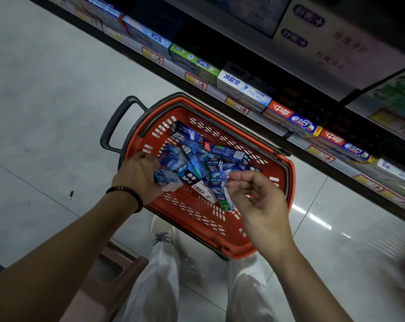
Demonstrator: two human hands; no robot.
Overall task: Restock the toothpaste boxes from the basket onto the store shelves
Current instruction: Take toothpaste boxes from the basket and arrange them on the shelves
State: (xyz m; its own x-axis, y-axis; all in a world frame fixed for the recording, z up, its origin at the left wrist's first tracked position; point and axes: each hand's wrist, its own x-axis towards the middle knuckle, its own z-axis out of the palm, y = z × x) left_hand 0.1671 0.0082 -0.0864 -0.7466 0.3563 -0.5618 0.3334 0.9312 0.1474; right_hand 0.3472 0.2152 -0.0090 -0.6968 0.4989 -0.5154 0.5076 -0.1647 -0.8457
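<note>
Left hand (pixel 138 176) gripping toothpaste box (pixel 168 180), right hand (pixel 257 196) relaxed, empty, red basket (pixel 192 216) holding more boxes (pixel 196 154)

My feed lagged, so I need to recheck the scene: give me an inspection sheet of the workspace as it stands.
Surface: glossy grey tiled floor; the basket stands on it.
Job's things: red basket holds jumbled toothpaste boxes; shelves carry boxes and price tags.
Clutter: small dark-and-white object on the floor; brown plastic item, perhaps a stool, by the person's leg.
Grippers: left hand grips a pale blue box in the basket; right hand hovers over the basket, fingers loosely curled, holding nothing.
Cables: nothing seen.
Surroundings: shop aisle, upper shelves dim.
</note>
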